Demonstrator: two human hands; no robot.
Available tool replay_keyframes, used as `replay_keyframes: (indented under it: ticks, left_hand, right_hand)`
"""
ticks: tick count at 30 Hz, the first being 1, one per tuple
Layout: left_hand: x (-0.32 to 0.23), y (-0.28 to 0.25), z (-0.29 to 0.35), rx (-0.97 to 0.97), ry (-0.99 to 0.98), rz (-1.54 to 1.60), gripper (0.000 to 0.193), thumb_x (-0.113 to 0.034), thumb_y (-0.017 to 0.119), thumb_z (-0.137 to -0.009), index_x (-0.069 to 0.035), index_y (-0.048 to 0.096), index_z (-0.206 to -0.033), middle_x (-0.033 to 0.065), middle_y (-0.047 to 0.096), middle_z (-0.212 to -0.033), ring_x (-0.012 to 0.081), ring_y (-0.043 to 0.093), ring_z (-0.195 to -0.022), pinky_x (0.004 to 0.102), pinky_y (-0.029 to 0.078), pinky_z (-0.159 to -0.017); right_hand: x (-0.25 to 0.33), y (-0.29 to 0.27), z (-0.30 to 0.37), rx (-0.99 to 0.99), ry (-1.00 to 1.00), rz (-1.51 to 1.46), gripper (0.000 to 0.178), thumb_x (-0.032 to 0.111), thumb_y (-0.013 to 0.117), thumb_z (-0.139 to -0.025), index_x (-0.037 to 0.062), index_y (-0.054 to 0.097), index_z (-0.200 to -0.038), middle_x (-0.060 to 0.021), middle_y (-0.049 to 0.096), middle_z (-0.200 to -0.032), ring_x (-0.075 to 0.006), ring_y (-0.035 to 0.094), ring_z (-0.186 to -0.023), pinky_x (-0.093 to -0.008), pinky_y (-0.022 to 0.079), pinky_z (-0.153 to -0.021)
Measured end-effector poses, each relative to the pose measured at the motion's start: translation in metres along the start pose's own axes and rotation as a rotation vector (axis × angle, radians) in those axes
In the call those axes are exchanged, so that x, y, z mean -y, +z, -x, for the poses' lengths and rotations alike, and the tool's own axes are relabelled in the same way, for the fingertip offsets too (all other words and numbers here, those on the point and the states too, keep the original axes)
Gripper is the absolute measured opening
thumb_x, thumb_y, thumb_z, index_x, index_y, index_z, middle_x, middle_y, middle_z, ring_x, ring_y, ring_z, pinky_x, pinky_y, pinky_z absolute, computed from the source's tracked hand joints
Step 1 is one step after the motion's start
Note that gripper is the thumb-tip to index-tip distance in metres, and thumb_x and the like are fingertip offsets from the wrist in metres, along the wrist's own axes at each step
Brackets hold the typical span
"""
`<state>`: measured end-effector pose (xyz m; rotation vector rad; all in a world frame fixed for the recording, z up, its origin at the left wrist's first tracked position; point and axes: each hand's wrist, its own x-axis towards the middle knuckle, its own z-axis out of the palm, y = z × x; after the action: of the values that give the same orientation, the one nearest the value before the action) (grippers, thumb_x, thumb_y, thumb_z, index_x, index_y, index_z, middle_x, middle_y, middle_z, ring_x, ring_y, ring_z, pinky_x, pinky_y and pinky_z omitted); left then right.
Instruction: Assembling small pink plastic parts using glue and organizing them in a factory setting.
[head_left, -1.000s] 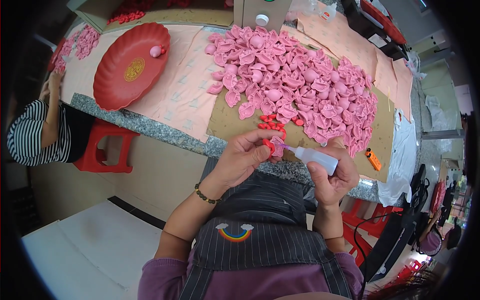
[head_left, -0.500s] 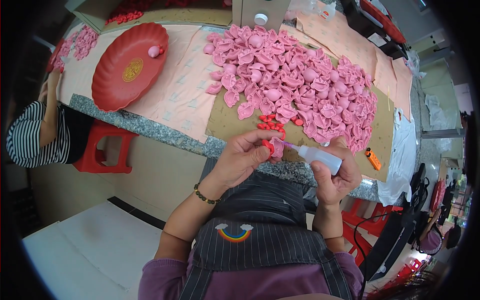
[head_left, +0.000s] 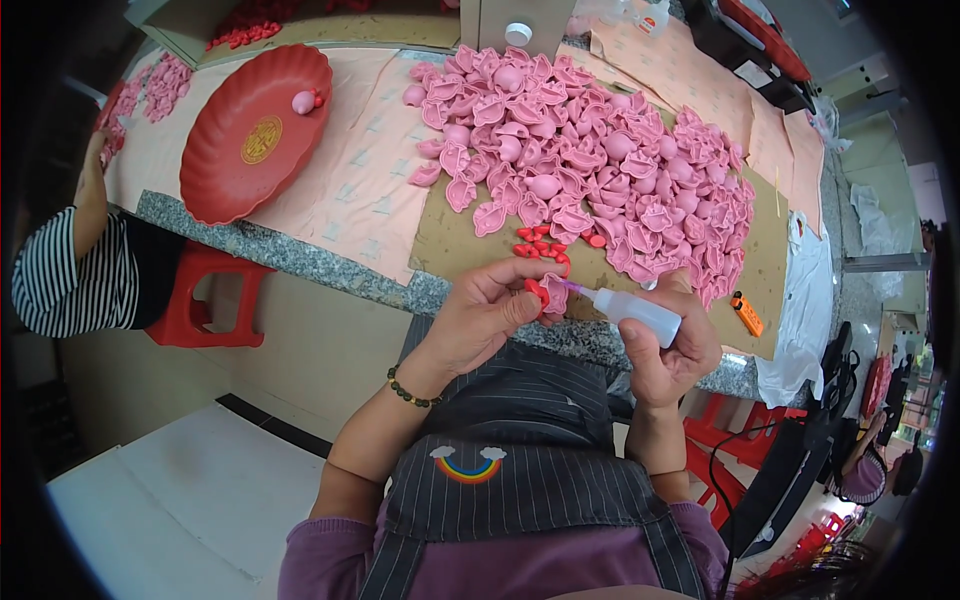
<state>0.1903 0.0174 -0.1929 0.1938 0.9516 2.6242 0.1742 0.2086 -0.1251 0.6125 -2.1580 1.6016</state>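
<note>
My left hand (head_left: 485, 318) pinches a small red plastic piece (head_left: 537, 291) and a pink, hollow, wavy-edged plastic piece (head_left: 555, 296) together at its fingertips, just over the near table edge. In my right hand (head_left: 680, 355) lies a translucent white squeeze bottle (head_left: 643, 315), tilted so its thin purple-tipped nozzle points left. The tip reaches the pink piece; whether it touches cannot be made out, nor any liquid leaving it. Right behind my left fingers are several loose red pieces (head_left: 538, 246). Beyond them spreads a large heap of pink plastic pieces (head_left: 600, 150).
A red scalloped tray (head_left: 215, 165) at the left holds one pink-and-red assembled piece (head_left: 304, 102). An orange lighter (head_left: 746, 314) lies right of my right hand on the brown board (head_left: 775, 260). A person in a striped top (head_left: 60, 275) sits far left near a red stool (head_left: 205, 300).
My hands keep nearly the same pose, the bottle shifting very slightly left. At the far left, the other person's arm has reached farther forward toward the pink pieces.
</note>
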Motion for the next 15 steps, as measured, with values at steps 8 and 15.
replay_keyframes:
  ticks: [8, 15]
  left_hand:
    - [-0.0021, -0.0001, 0.0006, -0.002, -0.024, 0.019, 0.042, -0.017, 0.059, -0.089, 0.003, 0.048, -0.125, 0.0132, 0.053, -0.126, 0.0164, 0.057, -0.099, 0.0322, 0.048, -0.084]
    - [-0.0014, -0.0006, 0.0008, -0.013, -0.03, 0.003, 0.043, -0.017, 0.06, -0.089, 0.003, 0.048, -0.125, 0.0129, 0.053, -0.125, 0.0161, 0.057, -0.098, 0.0319, 0.048, -0.084]
  right_hand:
    - [-0.0025, -0.0015, 0.0016, 0.019, -0.026, 0.009, 0.024, 0.015, 0.07, -0.073, -0.0044, 0.059, -0.082, -0.0056, 0.051, -0.066, -0.0128, 0.038, -0.063, -0.0263, 0.028, -0.06]
    - [-0.0016, -0.0011, 0.002, -0.01, -0.001, 0.001, 0.019, 0.005, 0.071, -0.065, -0.0014, 0.06, -0.078, -0.0056, 0.052, -0.063, -0.0154, 0.041, -0.058, -0.0282, 0.032, -0.059]
